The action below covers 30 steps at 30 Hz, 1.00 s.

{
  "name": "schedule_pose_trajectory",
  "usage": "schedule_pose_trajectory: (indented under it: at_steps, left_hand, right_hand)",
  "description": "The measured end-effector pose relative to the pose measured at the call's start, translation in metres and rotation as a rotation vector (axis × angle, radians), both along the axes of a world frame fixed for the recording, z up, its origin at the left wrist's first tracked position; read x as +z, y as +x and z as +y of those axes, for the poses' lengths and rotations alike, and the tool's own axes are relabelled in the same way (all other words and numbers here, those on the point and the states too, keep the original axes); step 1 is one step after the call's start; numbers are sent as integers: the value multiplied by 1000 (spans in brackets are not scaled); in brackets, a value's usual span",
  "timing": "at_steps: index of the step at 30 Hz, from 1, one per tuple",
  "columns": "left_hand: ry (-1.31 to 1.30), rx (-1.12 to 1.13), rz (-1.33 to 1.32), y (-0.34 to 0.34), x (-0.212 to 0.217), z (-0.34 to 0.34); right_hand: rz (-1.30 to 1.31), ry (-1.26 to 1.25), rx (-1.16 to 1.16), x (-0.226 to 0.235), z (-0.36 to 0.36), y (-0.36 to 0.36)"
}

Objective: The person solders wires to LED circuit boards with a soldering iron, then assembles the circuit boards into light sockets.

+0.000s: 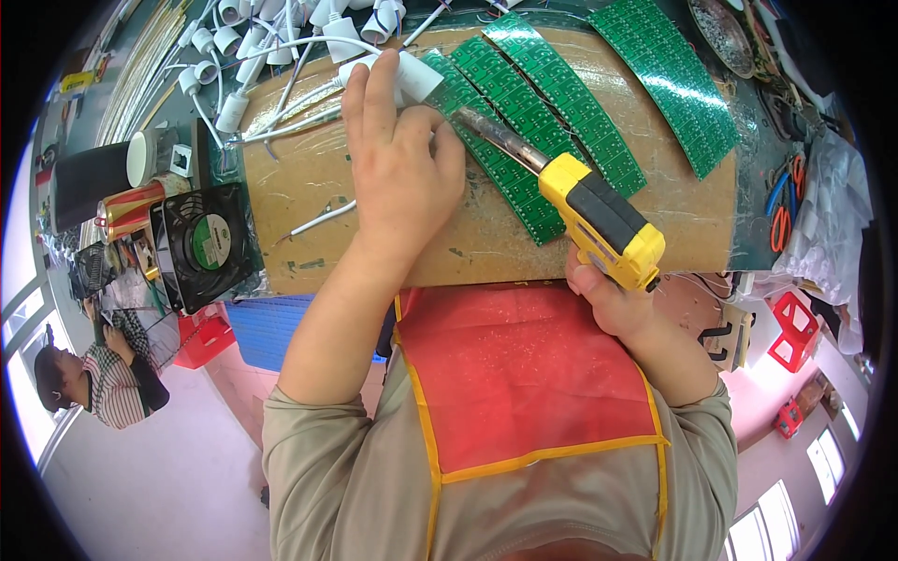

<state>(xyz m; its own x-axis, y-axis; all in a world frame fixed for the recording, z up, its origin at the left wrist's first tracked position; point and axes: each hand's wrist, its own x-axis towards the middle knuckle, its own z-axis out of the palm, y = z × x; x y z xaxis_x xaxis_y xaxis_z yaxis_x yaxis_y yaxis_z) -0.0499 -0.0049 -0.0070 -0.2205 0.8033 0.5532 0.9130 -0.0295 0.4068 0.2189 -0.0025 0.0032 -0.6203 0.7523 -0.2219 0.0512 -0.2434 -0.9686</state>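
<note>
Looks like mid-soldering: the right hand [613,299] has its fingers wrapped around the yellow-and-black soldering gun [599,217], tip down on a green circuit board strip [505,164] near the surface's [309,187] far edge. The left hand [398,159] pins a white lamp socket [407,77] there, fingers curled over it. I'd say the next touch needs a steady tip.

Electronics workshop (circuit boards [524,122], fan [208,243]).

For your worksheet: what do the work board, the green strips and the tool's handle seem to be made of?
Work board: probably pressed fibreboard, matte brown, scuffed.
Green strips: likely circuit-board laminate, glossy green with a repeated printed pattern.
Tool's handle, in the right hand: seemingly moulded plastic, yellow with a black, perhaps rubbery, grip.
</note>
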Motion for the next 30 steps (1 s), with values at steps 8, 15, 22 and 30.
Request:
schedule_pose_trajectory:
  at_steps: [8,15,22,30]
  left_hand:
    - [-4,12,14,0,1,1]
    - [-24,21,20,0,3,2]
    - [-18,21,24,0,2,2]
    - [-19,17,27,0,3,2]
  right_hand:
    - [3,-24,17,-3,0,3]
    - [18,-34,26,1,2,-1]
    - [142,-119,5,-5,0,2]
    - [118,-95,23,-5,-1,3]
